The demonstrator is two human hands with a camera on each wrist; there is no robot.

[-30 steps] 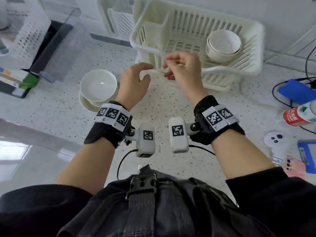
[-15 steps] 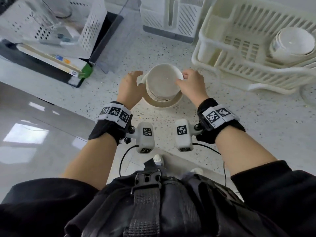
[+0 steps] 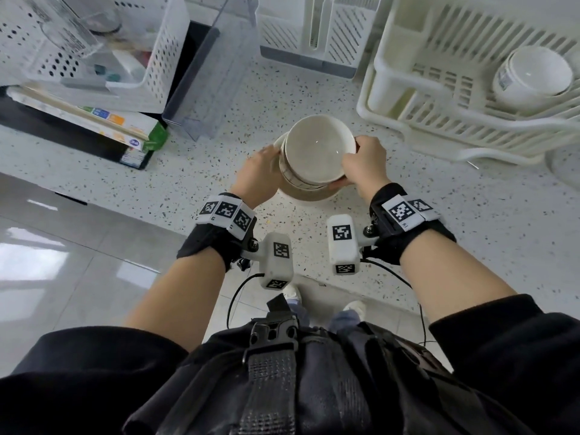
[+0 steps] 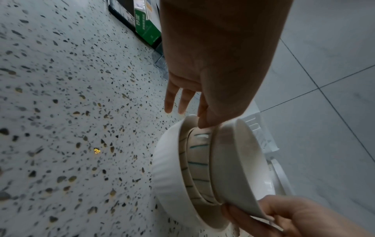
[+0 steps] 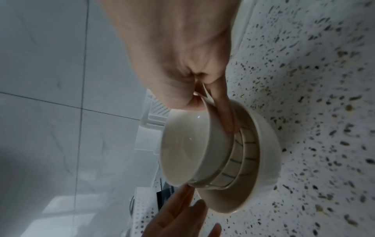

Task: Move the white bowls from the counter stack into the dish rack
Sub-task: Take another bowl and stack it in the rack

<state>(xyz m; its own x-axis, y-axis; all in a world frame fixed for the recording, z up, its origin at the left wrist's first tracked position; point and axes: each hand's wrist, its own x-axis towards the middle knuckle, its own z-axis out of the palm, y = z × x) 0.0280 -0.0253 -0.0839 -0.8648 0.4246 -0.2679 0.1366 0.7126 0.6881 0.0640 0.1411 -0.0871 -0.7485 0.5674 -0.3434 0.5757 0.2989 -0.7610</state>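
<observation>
Entry: we are now gripping the top white bowl (image 3: 318, 149) at frame centre, right hand (image 3: 364, 161) pinching its rim, left hand (image 3: 260, 175) steadying; a second ago, empty-handed near the dish rack (image 3: 464, 98) upper right. Next transfer starting.

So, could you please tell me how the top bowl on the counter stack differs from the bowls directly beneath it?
The top bowl is plain white outside; the bowls beneath carry dark stripes. The top bowl is tilted, its rim pinched by the right hand, with the left hand against the stack's side; the striped bowls sit nested level inside the wide bottom bowl. Both are glossy and round.
</observation>
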